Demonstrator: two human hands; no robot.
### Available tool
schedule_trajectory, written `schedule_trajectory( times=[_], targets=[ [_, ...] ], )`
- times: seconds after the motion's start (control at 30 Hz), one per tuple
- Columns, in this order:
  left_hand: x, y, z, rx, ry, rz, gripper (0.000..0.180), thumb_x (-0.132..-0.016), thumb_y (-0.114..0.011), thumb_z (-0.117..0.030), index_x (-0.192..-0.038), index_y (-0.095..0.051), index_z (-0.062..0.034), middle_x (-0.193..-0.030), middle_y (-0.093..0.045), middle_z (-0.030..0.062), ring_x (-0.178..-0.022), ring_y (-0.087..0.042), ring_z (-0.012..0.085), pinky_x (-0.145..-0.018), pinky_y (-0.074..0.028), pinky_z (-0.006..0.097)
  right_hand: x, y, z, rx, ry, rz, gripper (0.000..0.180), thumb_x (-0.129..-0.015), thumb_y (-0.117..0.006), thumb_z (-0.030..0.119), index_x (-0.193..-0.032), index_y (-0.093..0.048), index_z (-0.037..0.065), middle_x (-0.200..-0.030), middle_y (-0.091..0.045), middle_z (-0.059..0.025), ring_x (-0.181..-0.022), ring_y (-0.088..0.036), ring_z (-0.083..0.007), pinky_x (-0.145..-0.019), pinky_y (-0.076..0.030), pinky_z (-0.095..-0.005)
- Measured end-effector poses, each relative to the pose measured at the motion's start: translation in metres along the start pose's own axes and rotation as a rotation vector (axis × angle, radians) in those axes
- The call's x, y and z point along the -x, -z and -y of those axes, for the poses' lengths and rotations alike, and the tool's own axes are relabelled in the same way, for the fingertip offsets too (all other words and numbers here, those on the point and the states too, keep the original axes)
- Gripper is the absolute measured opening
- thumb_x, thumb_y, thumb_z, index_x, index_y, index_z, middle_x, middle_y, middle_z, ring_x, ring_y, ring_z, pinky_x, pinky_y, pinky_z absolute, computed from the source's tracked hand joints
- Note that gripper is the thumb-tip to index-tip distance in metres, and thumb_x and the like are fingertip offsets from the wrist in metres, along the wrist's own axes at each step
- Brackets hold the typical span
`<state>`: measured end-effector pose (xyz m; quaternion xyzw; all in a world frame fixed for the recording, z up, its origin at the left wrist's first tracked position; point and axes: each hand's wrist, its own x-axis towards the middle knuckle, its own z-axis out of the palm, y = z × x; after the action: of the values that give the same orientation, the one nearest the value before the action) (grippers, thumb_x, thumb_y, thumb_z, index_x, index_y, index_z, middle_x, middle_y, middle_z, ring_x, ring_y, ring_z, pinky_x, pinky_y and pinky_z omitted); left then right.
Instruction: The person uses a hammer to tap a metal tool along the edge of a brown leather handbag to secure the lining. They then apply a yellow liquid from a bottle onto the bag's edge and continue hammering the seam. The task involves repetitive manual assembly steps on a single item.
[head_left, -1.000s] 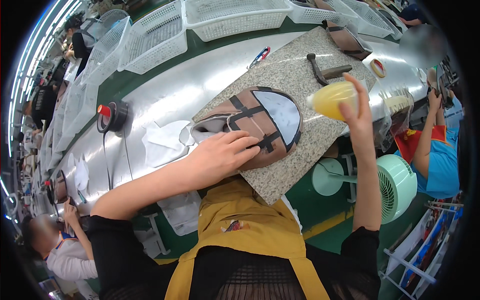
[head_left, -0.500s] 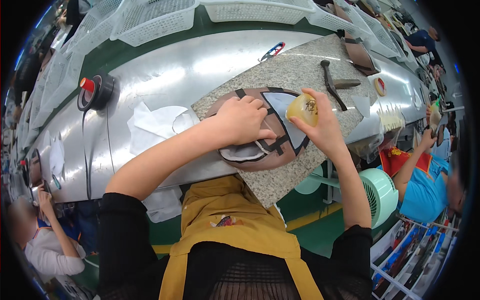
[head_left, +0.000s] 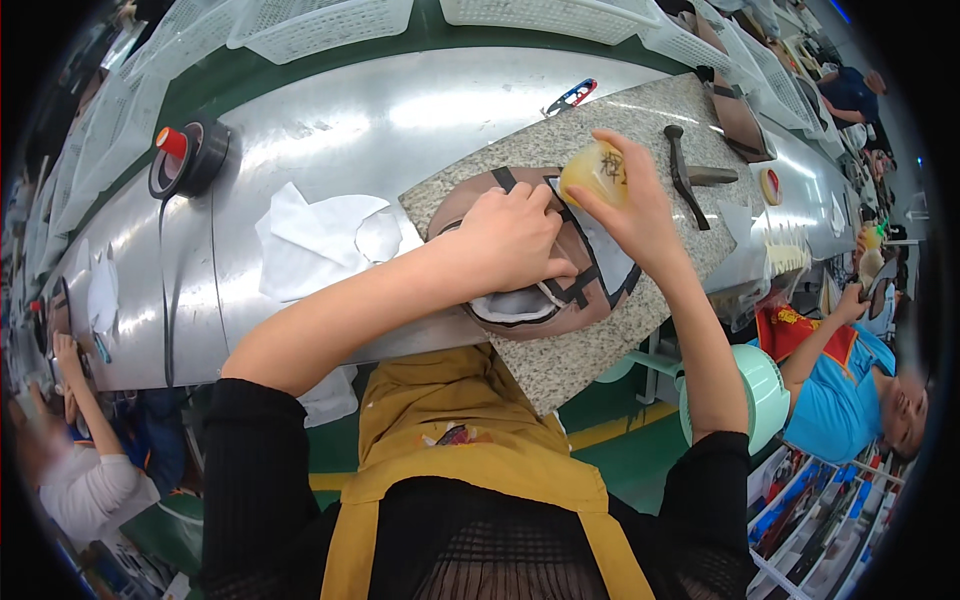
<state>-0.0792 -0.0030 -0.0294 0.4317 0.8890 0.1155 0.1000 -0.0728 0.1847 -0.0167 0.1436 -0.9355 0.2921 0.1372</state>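
Note:
A rounded brown leather piece with black tape strips, a grey panel and a white-lined opening lies on the speckled stone slab. My left hand rests on top of it, fingers bent and thumb against the leather beside the opening, holding it down. My right hand is closed round a translucent yellow squeeze bottle, thumb on one side and fingers on the other. The bottle is tilted, its lower end close over the panel's upper edge; whether it touches cannot be made out. Part of the leather is hidden under my left hand.
A hammer lies at the slab's right, with small cutters at its far edge. White sheets and a tape roll are on the metal table to the left. White baskets line the back. A co-worker sits at right.
My right hand has brought the bottle up and left, from the panel's right edge to its upper edge. My left hand stays on the leather. The whole view has shifted slightly.

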Motion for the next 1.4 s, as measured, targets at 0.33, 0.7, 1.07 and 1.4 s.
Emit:
schedule_trajectory(
  times=[0.33,0.7,1.07,1.4],
  targets=[
    [0.001,-0.009,0.004,0.003,0.030,-0.038,0.067,-0.084,-0.051,-0.060,-0.110,-0.062,0.0006,-0.107,-0.058,0.0148,-0.106,-0.056,0.0285,-0.087,-0.048,0.037,-0.005,0.019,0.008,0.063,-0.048,0.277,0.056,-0.075,-0.073,0.021,-0.125,-0.049,0.011,-0.113,-0.053,-0.0138,-0.102,-0.056,-0.0312,-0.087,-0.045,-0.0369],
    [-0.001,0.000,0.000,-0.014,0.021,0.022,0.065,-0.085,-0.050,-0.060,-0.108,-0.063,-0.0002,-0.107,-0.059,0.0152,-0.102,-0.058,0.0293,-0.086,-0.049,0.037,0.049,0.068,0.010,-0.033,-0.122,0.200,0.058,-0.075,-0.073,0.023,-0.126,-0.049,0.010,-0.114,-0.052,-0.0136,-0.101,-0.057,-0.0319,-0.086,-0.047,-0.0365],
    [-0.002,-0.002,0.000,-0.043,0.017,0.019,0.065,-0.085,-0.050,-0.060,-0.111,-0.062,-0.0011,-0.107,-0.059,0.0149,-0.101,-0.059,0.0295,-0.084,-0.050,0.037,0.000,0.028,-0.006,0.262,-0.005,0.129,0.054,-0.076,-0.072,0.029,-0.124,-0.050,0.016,-0.115,-0.052,-0.0103,-0.099,-0.059,-0.0318,-0.080,-0.050,-0.0398],
    [-0.003,-0.003,0.000,-0.049,0.003,0.028,0.065,-0.086,-0.049,-0.060,-0.110,-0.062,-0.0009,-0.108,-0.058,0.0148,-0.102,-0.058,0.0297,-0.085,-0.050,0.037,0.066,0.070,0.012,0.142,-0.255,0.379,0.056,-0.077,-0.070,0.019,-0.127,-0.047,0.011,-0.112,-0.052,-0.0136,-0.104,-0.055,-0.0303,-0.090,-0.043,-0.0356]
  ],
)
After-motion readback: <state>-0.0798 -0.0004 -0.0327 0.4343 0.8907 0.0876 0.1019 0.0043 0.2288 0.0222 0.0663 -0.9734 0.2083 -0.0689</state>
